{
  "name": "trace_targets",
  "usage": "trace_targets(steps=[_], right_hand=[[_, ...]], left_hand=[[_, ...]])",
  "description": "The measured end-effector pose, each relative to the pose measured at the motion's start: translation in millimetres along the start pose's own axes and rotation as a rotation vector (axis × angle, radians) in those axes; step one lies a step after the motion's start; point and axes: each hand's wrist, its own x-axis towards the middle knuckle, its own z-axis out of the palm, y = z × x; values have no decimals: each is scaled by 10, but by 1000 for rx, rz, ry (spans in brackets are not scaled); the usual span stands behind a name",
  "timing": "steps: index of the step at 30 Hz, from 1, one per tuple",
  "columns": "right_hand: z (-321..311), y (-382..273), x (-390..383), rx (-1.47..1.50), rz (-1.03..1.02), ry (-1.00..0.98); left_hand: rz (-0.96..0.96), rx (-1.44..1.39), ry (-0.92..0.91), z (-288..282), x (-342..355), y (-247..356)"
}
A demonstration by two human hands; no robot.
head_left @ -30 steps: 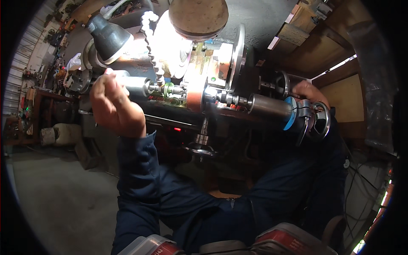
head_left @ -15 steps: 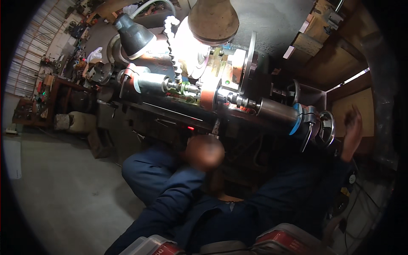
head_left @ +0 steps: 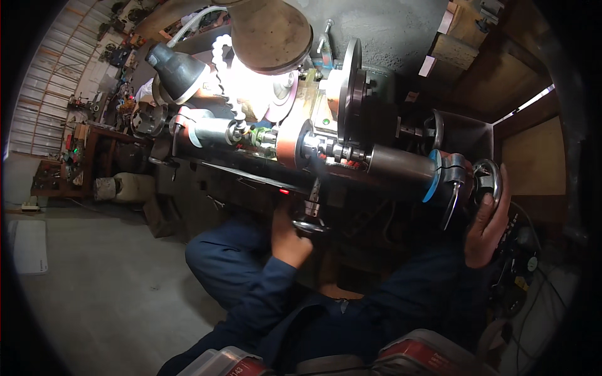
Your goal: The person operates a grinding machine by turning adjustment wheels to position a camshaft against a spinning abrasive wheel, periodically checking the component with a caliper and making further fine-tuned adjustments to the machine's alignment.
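Observation:
At the front of a grinding machine, my left hand [head_left: 290, 243] is closed at the left edge of a small chrome handwheel [head_left: 311, 225]; its fingers are partly hidden. My right hand [head_left: 488, 233] wraps round the outer rim of a larger chrome handwheel [head_left: 479, 168] at the machine's right end, thumb in front. Between the two spindle housings, the left one [head_left: 213, 133] and the right one [head_left: 401, 164], sits a shaft with an orange-brown ring [head_left: 290, 144]. A grinding wheel [head_left: 282, 100] stands behind it under bright light.
A black work lamp [head_left: 179, 72] and a segmented coolant hose [head_left: 224, 75] hang over the machine's left half. A large rusty cone-shaped hood [head_left: 273, 37] hangs above the middle. A clamp lever [head_left: 450, 210] juts down near my right hand. A wooden shelf [head_left: 94, 156] stands far left.
My right hand has come down from the raised, open position onto the right handwheel. My left hand, blurred before, is lower at the small handwheel. The machine sits slightly further left in view.

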Motion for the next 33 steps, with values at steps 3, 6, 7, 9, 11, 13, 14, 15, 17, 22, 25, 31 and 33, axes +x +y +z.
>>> trace_targets(steps=[3,6,7,9,11,13,14,15,17,22,25,31,33], right_hand=[[18,27,-16,-35,-14,29],[16,39,-11,6,4,20],[12,42,-8,-8,1,16],[11,46,-4,-20,-7,12],[16,53,-4,-32,9,1],[27,64,-6,-25,11,25],[30,73,-4,-49,-13,31],[35,80,-2,-42,-15,37],[39,95,6,-37,-6,23],[31,117,23,-99,-40,31],[29,134,20,-119,-46,25],[34,169,26,-104,-33,21],[42,172,33,-131,-59,47]], left_hand=[[-57,-119,-584,227,138,-127],[-265,-384,-852,380,39,-118],[-636,-647,-921,366,-16,15],[-941,-877,-991,129,-48,185],[-803,-684,-722,-245,97,135],[-660,-535,-781,-158,190,60],[-588,-462,-825,-4,143,70],[-599,-469,-869,97,128,124],[-835,-662,-1003,99,93,377],[-856,-586,-733,-281,224,127],[-679,-530,-766,165,72,122],[-1164,-744,-692,-216,-81,47],[-934,-592,-675,-258,-49,-363]])
